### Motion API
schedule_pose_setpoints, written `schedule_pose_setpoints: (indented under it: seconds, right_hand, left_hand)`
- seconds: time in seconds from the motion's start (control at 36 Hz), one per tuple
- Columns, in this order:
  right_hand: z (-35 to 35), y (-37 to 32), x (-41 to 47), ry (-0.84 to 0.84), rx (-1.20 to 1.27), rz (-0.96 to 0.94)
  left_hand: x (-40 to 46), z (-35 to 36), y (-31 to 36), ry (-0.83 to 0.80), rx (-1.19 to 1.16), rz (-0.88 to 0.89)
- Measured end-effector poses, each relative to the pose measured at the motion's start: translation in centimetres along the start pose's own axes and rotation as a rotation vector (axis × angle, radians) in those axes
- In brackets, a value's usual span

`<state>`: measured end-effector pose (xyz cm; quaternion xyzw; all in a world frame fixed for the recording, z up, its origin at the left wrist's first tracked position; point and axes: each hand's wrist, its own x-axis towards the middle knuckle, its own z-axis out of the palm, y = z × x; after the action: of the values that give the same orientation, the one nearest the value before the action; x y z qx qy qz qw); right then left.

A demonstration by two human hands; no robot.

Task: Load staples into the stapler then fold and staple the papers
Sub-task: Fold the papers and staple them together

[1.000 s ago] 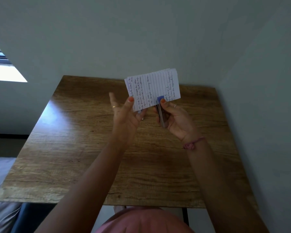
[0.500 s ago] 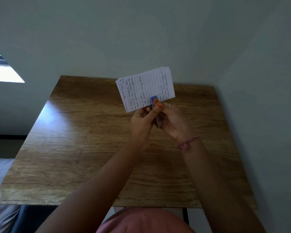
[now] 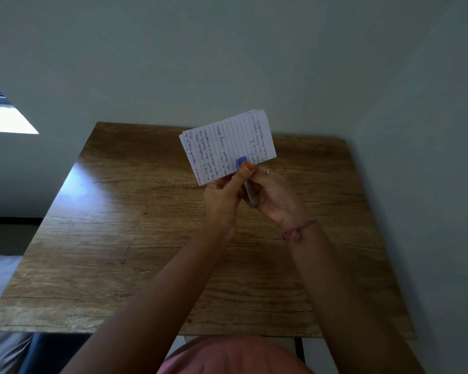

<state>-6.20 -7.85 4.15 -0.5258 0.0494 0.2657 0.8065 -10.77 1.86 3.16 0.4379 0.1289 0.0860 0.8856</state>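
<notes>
Head view: both hands, left (image 3: 222,197) and right (image 3: 274,195), pinch the stapler (image 3: 244,171) onto the folded papers' (image 3: 227,149) lower edge, held above the table (image 3: 119,238).

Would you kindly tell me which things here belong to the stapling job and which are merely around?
In use: folded lined papers; blue stapler clamped on their lower edge; left hand and right hand, both gripping it.

Merely around: wooden table; pink wristband; window.
</notes>
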Motion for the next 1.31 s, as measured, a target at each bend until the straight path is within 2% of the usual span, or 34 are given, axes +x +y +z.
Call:
schedule_pose_setpoints:
  seconds: [0.5, 0.78, 0.89, 1.0, 1.08, 1.31]
  right_hand:
    - [0.3, 0.1, 0.3, 0.092, -0.03, 0.002]
    - [-0.8, -0.6, 0.2, -0.006, -0.023, 0.03]
    - [-1.4, -0.9, 0.3, -0.011, -0.025, 0.036]
    - [-1.9, -1.0, 0.4, 0.027, -0.049, 0.036]
    - [-2.1, -0.9, 0.5, 0.072, -0.086, 0.05]
    - [-2.2, -0.5, 1.0, 0.048, -0.091, 0.052]
  left_hand:
    - [0.9, -0.2, 0.1, -0.031, -0.072, -0.045]
    - [1.7, -1.9, 1.0, -0.207, -0.059, -0.178]
    - [1.9, -3.5, 1.6, -0.199, -0.069, -0.25]
    - [2.1, -4.7, 2.4, -0.132, -0.084, -0.233]
    - [2.3, -5.3, 3.0, -0.075, 0.0, -0.171]
    - [2.8, -5.9, 3.8, 0.026, 0.358, 0.01]
